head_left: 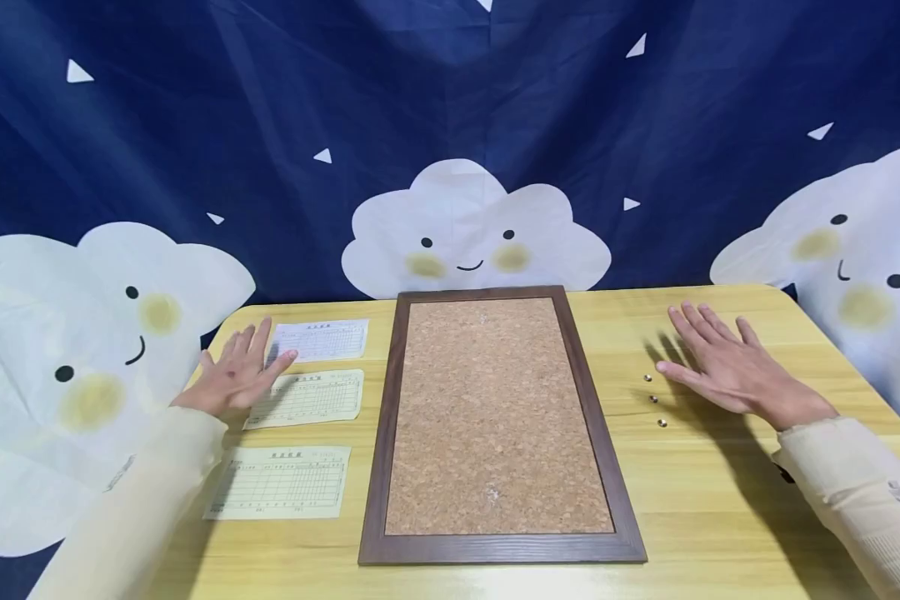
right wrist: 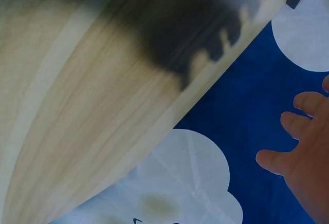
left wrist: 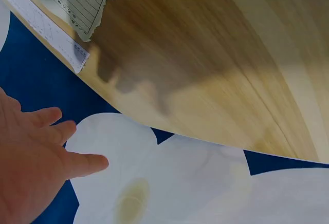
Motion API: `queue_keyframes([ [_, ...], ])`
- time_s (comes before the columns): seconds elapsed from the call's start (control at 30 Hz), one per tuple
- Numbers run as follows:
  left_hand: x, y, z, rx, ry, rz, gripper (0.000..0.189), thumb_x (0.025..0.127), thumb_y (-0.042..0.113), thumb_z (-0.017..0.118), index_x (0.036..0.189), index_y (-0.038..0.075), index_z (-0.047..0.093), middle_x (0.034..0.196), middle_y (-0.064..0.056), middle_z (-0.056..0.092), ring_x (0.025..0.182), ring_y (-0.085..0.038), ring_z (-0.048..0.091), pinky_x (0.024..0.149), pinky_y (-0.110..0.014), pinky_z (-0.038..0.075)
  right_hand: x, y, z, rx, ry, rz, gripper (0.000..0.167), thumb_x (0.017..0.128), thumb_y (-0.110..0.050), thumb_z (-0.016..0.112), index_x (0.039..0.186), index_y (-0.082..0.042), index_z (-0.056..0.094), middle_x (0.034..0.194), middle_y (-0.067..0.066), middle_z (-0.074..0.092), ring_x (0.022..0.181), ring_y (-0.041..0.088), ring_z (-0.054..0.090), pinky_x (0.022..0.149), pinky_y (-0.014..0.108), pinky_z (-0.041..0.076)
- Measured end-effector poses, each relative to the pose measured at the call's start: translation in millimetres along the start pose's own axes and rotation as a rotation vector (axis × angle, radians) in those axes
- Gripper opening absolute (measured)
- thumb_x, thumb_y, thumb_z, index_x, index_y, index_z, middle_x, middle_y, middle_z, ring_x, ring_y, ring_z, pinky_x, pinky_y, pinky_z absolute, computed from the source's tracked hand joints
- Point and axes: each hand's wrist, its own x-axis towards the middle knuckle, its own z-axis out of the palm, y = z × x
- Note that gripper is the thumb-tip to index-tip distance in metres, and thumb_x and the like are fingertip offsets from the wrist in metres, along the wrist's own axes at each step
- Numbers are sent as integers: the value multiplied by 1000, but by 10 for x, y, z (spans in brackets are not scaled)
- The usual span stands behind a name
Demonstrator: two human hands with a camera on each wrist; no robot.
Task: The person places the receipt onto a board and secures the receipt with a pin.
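My left hand (head_left: pixel 234 372) is raised with fingers spread, above the left part of the table near the paper slips, holding nothing. The top slip (head_left: pixel 321 340), the middle slip (head_left: pixel 307 398) and the bottom slip (head_left: pixel 281 482) are printed with table grids and lie in a column. A cork board (head_left: pixel 495 417) in a dark brown frame (head_left: pixel 502 547) lies between my hands. Over the right side, my right hand (head_left: pixel 735 367) is also spread and holds nothing. Just left of it sit three small shiny metal pieces, among them a lower one (head_left: pixel 662 423); their exact kind is too small to tell.
The light wooden table (head_left: pixel 720 517) has rounded far corners. Behind it hangs a dark blue cloth (head_left: pixel 450 100) with smiling white clouds, such as the middle cloud (head_left: pixel 472 225). Small whitish marks show near the cork's top and bottom.
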Motion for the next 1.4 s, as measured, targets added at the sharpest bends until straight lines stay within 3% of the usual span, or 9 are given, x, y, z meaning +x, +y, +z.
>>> queue_keyframes([
  [0.13,34,-4,3,-15,-5,-5,91,101,67,22,158,3,-9,156,-40,7,143,-55,8,102,-80,0,-13,6,7,6,24,-14,83,101,-49,48,159,-1,12,160,29,18,147,46,14,113,68,1],
  [0.33,89,15,8,-67,-26,-14,92,100,68,22,156,7,-17,156,-40,1,141,-60,5,108,-73,9,-18,16,10,36,48,-29,81,101,-46,51,156,4,20,159,28,20,147,44,18,117,61,4],
  [0.5,143,0,10,-124,-39,-27,93,101,66,26,155,5,-20,154,-43,-1,139,-62,5,109,-72,12,-8,29,39,81,114,-80,81,98,-39,61,151,11,28,154,33,28,141,49,28,115,59,18],
  [0.73,240,-8,27,-148,-29,-69,91,104,55,37,154,-9,-5,149,-46,10,137,-61,15,110,-68,18,-18,22,67,126,147,-111,81,96,-35,67,149,13,31,149,36,34,134,54,36,114,56,25],
  [1.13,309,-39,42,-190,10,-194,81,102,45,52,153,-10,18,142,-41,34,134,-56,27,107,-67,27,-20,-30,75,210,86,-67,83,95,-37,69,154,6,28,149,35,35,132,55,38,109,62,29],
  [1.4,341,-48,61,-242,41,-226,69,101,33,59,148,-8,31,133,-36,44,120,-47,42,101,-61,36,-28,-73,90,249,82,-50,83,93,-36,72,153,6,31,150,33,37,133,52,38,105,63,32],
])
